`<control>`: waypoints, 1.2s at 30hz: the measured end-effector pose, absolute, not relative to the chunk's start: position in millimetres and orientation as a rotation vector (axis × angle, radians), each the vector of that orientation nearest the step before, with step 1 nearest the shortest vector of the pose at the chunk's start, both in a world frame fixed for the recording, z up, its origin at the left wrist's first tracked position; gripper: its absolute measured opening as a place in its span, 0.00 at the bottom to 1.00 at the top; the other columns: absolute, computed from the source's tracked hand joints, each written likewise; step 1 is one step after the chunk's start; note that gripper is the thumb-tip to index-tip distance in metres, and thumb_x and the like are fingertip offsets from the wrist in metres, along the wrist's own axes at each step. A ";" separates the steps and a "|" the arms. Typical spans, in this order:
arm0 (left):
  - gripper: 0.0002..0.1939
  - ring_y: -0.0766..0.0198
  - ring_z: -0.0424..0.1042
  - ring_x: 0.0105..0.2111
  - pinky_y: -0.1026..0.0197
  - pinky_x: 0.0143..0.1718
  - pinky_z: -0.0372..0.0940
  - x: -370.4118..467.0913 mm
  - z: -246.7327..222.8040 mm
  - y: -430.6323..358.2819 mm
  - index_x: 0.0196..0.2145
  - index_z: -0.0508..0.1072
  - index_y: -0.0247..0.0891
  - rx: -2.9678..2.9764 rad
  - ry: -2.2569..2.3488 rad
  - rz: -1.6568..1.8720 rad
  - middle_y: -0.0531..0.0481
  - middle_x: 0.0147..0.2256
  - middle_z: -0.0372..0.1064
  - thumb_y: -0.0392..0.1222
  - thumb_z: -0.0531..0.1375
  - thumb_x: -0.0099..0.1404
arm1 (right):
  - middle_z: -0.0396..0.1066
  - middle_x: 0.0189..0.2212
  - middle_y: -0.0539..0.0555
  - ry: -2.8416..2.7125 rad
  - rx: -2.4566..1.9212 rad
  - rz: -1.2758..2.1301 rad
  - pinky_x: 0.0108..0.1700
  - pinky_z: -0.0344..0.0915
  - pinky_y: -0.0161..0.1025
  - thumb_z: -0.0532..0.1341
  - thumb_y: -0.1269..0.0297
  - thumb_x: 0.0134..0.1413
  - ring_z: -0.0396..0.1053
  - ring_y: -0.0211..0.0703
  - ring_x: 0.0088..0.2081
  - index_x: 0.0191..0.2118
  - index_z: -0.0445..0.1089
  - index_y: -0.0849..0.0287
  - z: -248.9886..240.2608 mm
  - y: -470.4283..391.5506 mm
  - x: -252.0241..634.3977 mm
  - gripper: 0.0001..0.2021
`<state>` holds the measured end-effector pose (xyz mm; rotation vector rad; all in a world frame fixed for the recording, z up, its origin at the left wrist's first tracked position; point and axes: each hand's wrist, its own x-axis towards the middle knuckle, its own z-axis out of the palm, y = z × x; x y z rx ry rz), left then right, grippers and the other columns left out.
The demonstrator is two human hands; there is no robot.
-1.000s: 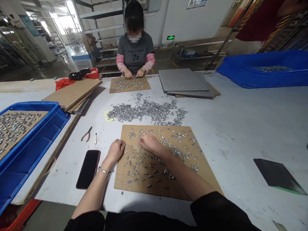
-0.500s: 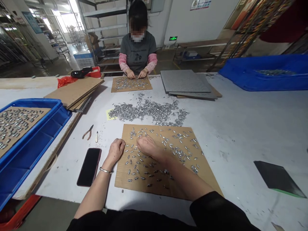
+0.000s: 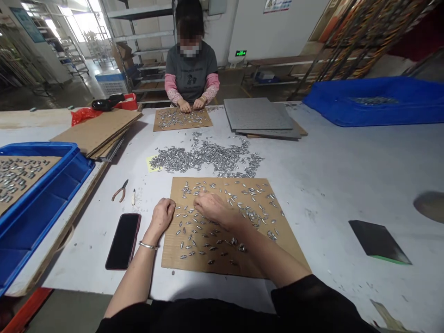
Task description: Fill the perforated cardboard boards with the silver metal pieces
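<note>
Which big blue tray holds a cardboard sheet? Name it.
The left-edge blue tray: a cardboard sheet lies in it, while the far-right blue tray shows loose pieces but no cardboard.

Behind the white table (image 3: 326,185) stands a metal shelf rack (image 3: 138,37) against a pale wall (image 3: 267,34). Left of the rack, bright windows (image 3: 81,23) light a grey floor (image 3: 81,90); right of it, a green sign (image 3: 240,53) glows above a low bench (image 3: 277,61).

white table (image 3: 333,166), 1 phone (image 3: 123,241), pliers (image 3: 120,191), cardboard sheets (image 3: 229,222), heaped silvery pieces (image 3: 208,157)
</note>
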<state>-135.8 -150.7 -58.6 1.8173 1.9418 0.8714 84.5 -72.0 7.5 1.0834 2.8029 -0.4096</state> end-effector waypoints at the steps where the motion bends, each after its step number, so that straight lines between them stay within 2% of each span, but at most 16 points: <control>1: 0.08 0.58 0.71 0.37 0.55 0.45 0.67 -135.6 -58.0 -150.7 0.34 0.71 0.42 1.816 1.943 0.873 0.47 0.35 0.71 0.40 0.53 0.70 | 0.77 0.43 0.58 2.799 1.063 -0.412 0.48 0.61 0.38 0.53 0.69 0.68 0.72 0.46 0.44 0.43 0.78 0.58 4.4 -72.9 80.5 0.14; 7: 0.08 0.58 0.72 0.37 0.56 0.44 0.67 -135.5 -58.5 -150.0 0.33 0.70 0.41 1.821 1.943 0.878 0.46 0.35 0.72 0.39 0.53 0.69 | 0.76 0.45 0.59 2.746 1.093 -0.446 0.47 0.62 0.38 0.54 0.69 0.66 0.72 0.47 0.44 0.44 0.76 0.58 -6.3 -69.2 68.8 0.12; 15: 0.08 0.57 0.72 0.38 0.55 0.45 0.67 -137.0 -58.5 -148.3 0.34 0.70 0.41 1.834 1.934 0.887 0.47 0.35 0.72 0.41 0.53 0.70 | 0.74 0.46 0.62 2.907 1.007 -0.254 0.54 0.59 0.43 0.51 0.75 0.65 0.69 0.49 0.48 0.48 0.74 0.61 -21.5 -70.8 72.3 0.15; 18: 0.08 0.56 0.72 0.39 0.54 0.46 0.67 -137.9 -57.8 -147.2 0.34 0.70 0.41 1.847 1.920 0.878 0.46 0.36 0.72 0.41 0.53 0.70 | 0.74 0.45 0.60 2.892 1.015 -0.337 0.52 0.59 0.40 0.52 0.71 0.68 0.69 0.47 0.47 0.45 0.76 0.61 -14.2 -68.5 82.5 0.14; 21: 0.08 0.56 0.72 0.39 0.54 0.46 0.67 -140.7 -58.8 -144.8 0.35 0.71 0.42 1.869 1.919 0.882 0.46 0.36 0.72 0.42 0.53 0.69 | 0.75 0.46 0.58 2.932 1.193 -0.468 0.49 0.58 0.37 0.51 0.67 0.71 0.69 0.45 0.47 0.47 0.76 0.59 -2.8 -64.8 111.3 0.15; 25: 0.10 0.55 0.73 0.39 0.54 0.46 0.67 -146.2 -61.7 -140.7 0.35 0.72 0.42 1.905 1.920 0.879 0.46 0.36 0.73 0.45 0.53 0.69 | 0.76 0.44 0.57 2.865 1.481 -0.534 0.47 0.57 0.35 0.52 0.68 0.71 0.69 0.44 0.47 0.46 0.76 0.59 1.6 -77.1 158.3 0.14; 31: 0.11 0.54 0.73 0.39 0.53 0.46 0.67 -147.5 -61.9 -137.7 0.35 0.72 0.42 1.903 1.941 0.892 0.45 0.36 0.74 0.47 0.53 0.69 | 0.75 0.41 0.58 2.833 1.330 -0.519 0.44 0.58 0.37 0.55 0.66 0.71 0.69 0.44 0.43 0.40 0.76 0.61 -20.1 -103.5 163.7 0.12; 36: 0.10 0.54 0.73 0.40 0.53 0.46 0.67 -145.9 -60.8 -137.7 0.34 0.72 0.42 1.907 1.952 0.894 0.45 0.36 0.74 0.47 0.53 0.68 | 0.74 0.41 0.59 2.785 1.390 -0.464 0.41 0.58 0.38 0.55 0.69 0.68 0.69 0.44 0.40 0.39 0.75 0.61 -29.0 -104.0 149.7 0.11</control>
